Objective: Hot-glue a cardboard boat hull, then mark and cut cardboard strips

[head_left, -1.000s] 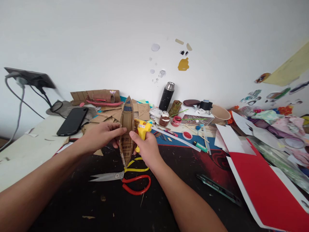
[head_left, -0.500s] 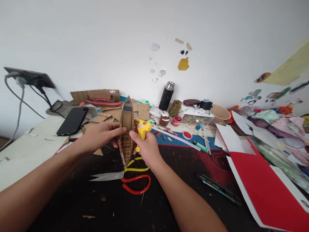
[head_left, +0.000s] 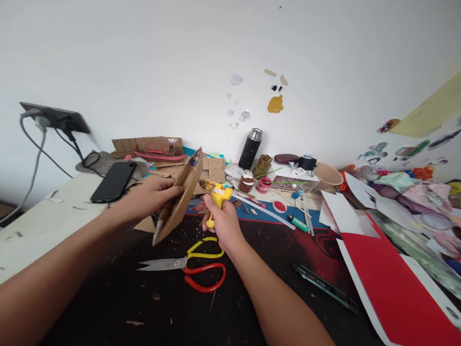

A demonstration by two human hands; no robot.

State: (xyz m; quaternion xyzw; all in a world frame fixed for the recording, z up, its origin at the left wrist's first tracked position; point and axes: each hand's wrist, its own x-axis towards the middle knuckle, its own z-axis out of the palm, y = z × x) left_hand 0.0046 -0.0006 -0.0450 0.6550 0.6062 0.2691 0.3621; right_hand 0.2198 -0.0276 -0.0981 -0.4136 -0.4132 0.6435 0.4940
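Observation:
My left hand (head_left: 158, 194) grips a small cardboard boat hull (head_left: 185, 197) by its near side, thumb inside the hollow. The hull is tilted, so its outer wall faces right. In my right hand (head_left: 223, 218) is a yellow hot glue gun (head_left: 221, 194), its stained nozzle pointing left, close to the hull's wall. A clear glue stick (head_left: 266, 211) sticks out of the back of the gun. Below both hands lie open scissors (head_left: 187, 264) with one yellow and one red handle on the black mat (head_left: 108, 307).
A green utility knife (head_left: 324, 288) and a red sheet (head_left: 389, 278) lie to the right. Behind stand a black thermos (head_left: 251, 150), paint jars (head_left: 247, 181) and a pink model boat (head_left: 160, 157) beside cardboard scraps. A phone (head_left: 113, 182) rests at the left.
The hull has turned from facing me to leaning, its lower end swinging left. My right hand and the glue gun are now apart from it.

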